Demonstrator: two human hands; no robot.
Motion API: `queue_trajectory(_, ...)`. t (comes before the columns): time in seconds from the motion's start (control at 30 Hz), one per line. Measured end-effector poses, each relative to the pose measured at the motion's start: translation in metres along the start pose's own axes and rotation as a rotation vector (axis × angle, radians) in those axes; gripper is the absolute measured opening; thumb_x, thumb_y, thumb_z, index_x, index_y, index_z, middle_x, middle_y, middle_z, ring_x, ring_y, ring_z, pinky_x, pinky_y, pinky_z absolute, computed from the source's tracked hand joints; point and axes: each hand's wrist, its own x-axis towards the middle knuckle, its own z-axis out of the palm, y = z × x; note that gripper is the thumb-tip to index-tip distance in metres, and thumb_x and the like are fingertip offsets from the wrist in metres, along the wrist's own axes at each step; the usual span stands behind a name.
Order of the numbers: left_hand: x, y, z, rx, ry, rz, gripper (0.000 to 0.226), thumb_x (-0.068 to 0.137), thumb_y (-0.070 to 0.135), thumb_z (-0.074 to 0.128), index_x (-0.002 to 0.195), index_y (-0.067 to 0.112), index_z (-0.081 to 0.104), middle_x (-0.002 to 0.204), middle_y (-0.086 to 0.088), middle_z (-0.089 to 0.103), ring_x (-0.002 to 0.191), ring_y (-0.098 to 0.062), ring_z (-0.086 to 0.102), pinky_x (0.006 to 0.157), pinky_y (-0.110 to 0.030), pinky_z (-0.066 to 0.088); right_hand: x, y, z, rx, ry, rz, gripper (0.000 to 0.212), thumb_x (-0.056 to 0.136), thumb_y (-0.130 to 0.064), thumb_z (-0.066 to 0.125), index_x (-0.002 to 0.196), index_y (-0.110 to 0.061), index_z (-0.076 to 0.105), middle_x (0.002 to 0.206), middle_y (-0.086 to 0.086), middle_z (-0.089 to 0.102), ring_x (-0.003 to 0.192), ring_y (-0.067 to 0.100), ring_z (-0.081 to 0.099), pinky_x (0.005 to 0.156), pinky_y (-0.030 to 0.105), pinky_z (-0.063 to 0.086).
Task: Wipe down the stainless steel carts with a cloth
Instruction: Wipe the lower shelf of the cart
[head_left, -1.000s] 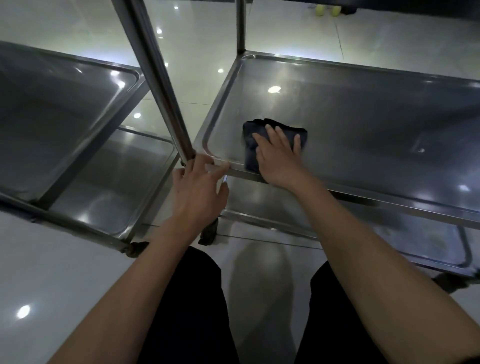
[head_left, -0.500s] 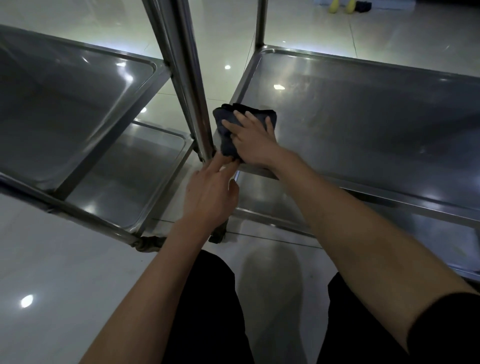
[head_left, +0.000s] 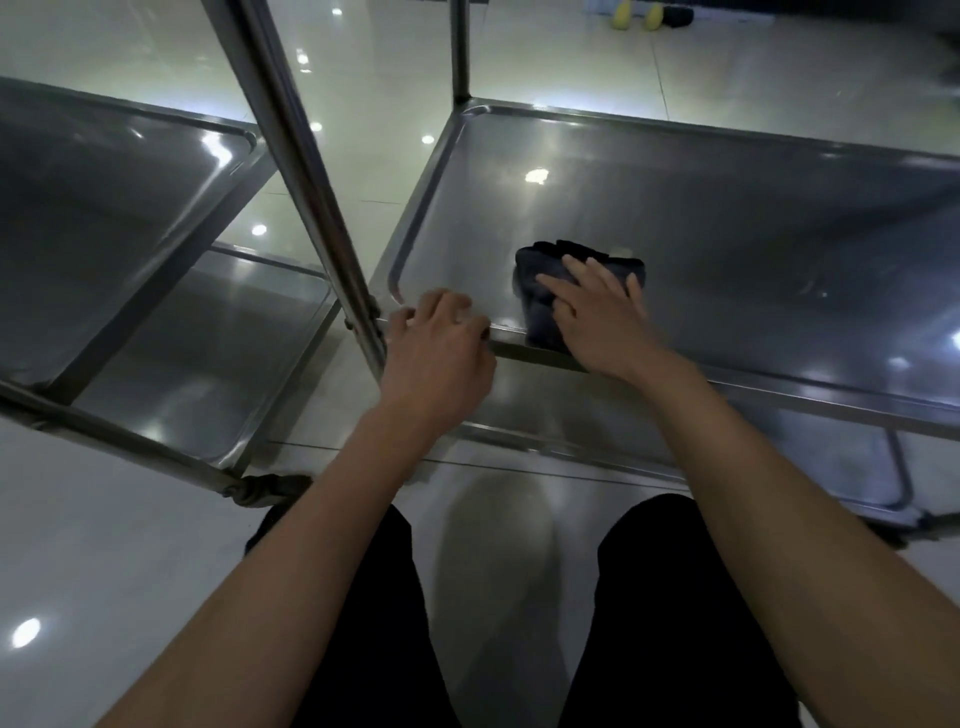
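Head view: dark folded cloth (head_left: 582, 283) lies flat on the shelf of the right-hand stainless steel cart (head_left: 727, 218), near the cart's front-left corner, draping slightly over the front rim. Right hand (head_left: 602, 322) presses it with fingers spread straight. Left hand (head_left: 441, 348) curls over the same front rim beside the corner upright post (head_left: 311, 171), bracing the cart. Judgement: firm, overlapping strokes across the shelf, steadying grip maintained. A second steel cart (head_left: 104, 218) stands left of it.

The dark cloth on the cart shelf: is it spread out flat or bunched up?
Bunched up. The dark cloth forms a thick, wrinkled wad under the right hand, whose straight fingers press it onto the shelf.
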Motion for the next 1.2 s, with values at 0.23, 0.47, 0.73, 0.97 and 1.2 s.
queue_trajectory(0.23, 0.042, 0.08, 0.03, -0.078, -0.046, 0.132, 0.032, 0.092, 0.035, 0.055, 0.12, 0.027, 0.069, 0.127, 0.0, 0.06, 0.123, -0.025, 0.049, 0.094, -0.048, 0.04, -0.039, 0.072, -0.02, -0.012, 0.029, 0.144, 0.049, 0.105, -0.033, 0.022, 0.154, -0.043, 0.024, 0.167, -0.009, 0.005, 0.153, 0.014, -0.002, 0.121, 0.05, -0.007)
queue_trajectory(0.47, 0.041, 0.097, 0.049, -0.137, -0.072, 0.073, 0.026, 0.095, 0.04, 0.054, 0.095, 0.024, 0.075, 0.114, -0.002, 0.06, 0.107, -0.029, 0.055, 0.094, -0.05, 0.044, -0.078, 0.149, -0.041, 0.017, 0.09, 0.322, 0.049, 0.106, -0.033, 0.022, 0.154, -0.038, 0.026, 0.167, -0.008, 0.007, 0.153, 0.014, 0.001, 0.122, 0.05, -0.005)
queue_trajectory(0.73, 0.041, 0.089, 0.043, -0.146, -0.043, 0.107, 0.025, 0.097, 0.04, 0.055, 0.105, 0.026, 0.075, 0.121, 0.001, 0.063, 0.114, -0.026, 0.056, 0.098, -0.049, 0.042, -0.071, 0.151, -0.044, 0.006, 0.132, 0.351, 0.049, 0.106, -0.033, 0.022, 0.154, -0.035, 0.027, 0.167, -0.008, 0.008, 0.153, 0.015, 0.0, 0.122, 0.052, -0.006)
queue_trajectory(0.97, 0.046, 0.025, 0.018, 0.01, 0.025, -0.051, 0.033, 0.095, 0.043, 0.053, 0.117, 0.025, 0.071, 0.125, -0.003, 0.062, 0.119, -0.031, 0.052, 0.099, -0.051, 0.039, -0.021, 0.107, -0.032, 0.015, 0.1, 0.243, 0.049, 0.106, -0.033, 0.02, 0.155, -0.033, 0.025, 0.167, -0.007, 0.007, 0.153, 0.017, 0.0, 0.12, 0.054, -0.008)
queue_trajectory(1.2, 0.019, -0.018, 0.008, 0.116, 0.03, -0.149, 0.033, 0.098, 0.048, 0.05, 0.111, 0.026, 0.071, 0.119, -0.003, 0.062, 0.114, -0.03, 0.056, 0.097, -0.049, 0.041, 0.049, 0.021, -0.012, 0.017, 0.03, 0.091, 0.051, 0.104, -0.034, 0.02, 0.155, -0.035, 0.024, 0.167, -0.006, 0.006, 0.153, 0.019, -0.002, 0.119, 0.058, -0.008)
